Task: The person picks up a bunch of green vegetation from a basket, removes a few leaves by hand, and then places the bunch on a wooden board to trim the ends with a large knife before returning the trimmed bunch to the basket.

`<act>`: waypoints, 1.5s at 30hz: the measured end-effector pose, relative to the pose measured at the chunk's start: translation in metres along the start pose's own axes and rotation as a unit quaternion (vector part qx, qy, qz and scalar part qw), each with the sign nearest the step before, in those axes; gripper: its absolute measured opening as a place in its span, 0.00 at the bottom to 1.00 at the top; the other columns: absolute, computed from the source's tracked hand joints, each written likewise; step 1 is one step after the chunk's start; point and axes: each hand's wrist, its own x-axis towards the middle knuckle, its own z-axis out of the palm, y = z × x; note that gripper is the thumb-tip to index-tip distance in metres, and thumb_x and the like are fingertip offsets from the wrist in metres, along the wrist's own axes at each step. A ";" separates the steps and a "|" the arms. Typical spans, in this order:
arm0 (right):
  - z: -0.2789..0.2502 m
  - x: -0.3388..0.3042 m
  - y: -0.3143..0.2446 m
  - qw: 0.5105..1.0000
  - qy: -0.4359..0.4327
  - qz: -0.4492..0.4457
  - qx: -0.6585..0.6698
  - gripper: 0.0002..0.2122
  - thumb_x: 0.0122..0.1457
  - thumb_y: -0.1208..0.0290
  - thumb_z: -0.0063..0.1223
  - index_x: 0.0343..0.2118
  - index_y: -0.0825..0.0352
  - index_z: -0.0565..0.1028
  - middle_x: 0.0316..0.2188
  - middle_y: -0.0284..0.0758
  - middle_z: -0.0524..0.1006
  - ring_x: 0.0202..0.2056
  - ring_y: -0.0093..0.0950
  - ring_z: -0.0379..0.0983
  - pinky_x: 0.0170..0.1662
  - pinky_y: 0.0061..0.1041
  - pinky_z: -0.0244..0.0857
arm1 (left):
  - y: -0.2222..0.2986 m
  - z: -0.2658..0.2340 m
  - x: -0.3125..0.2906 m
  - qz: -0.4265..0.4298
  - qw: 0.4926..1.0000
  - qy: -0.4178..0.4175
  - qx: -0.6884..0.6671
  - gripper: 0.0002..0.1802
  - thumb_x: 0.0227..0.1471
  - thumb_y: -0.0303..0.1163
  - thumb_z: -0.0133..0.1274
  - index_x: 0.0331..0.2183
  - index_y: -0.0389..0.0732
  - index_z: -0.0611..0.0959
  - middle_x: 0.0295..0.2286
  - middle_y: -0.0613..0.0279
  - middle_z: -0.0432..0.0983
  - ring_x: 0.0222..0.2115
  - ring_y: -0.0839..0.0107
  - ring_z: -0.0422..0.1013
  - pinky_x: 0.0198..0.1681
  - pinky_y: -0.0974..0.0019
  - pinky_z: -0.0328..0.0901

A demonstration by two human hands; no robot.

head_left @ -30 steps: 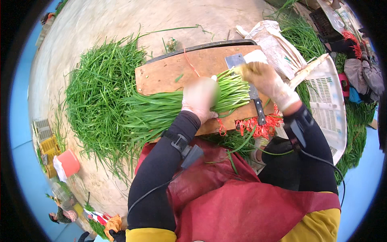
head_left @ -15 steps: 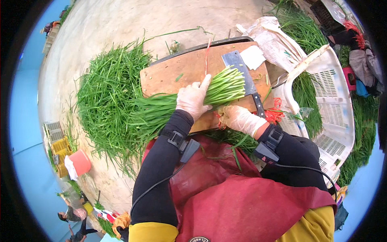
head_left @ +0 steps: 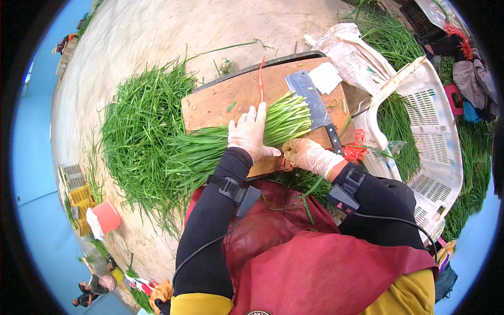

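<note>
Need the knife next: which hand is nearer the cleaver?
Right. The right hand lies just below the cleaver handle; the left hand presses the chive bundle beside the blade.

I sit in bright daylight on a pale concrete floor (head_left: 157, 37). A white slatted plastic crate (head_left: 436, 136) stands at my right beside a crumpled white sack (head_left: 357, 52). Yellow crates (head_left: 79, 205) and a red bucket (head_left: 107, 216) lie at my left.
</note>
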 end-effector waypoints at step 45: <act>-0.267 -0.168 0.236 0.908 0.365 0.123 0.165 0.18 0.62 0.62 0.50 0.52 0.65 0.76 0.49 0.40 0.79 0.49 0.34 0.75 0.55 0.30 0.67 | 0.023 0.030 0.020 0.053 0.994 0.092 -0.026 0.75 0.17 0.38 0.77 0.65 0.36 0.52 0.61 0.41 0.58 0.61 0.45 0.56 0.65 0.53 0.51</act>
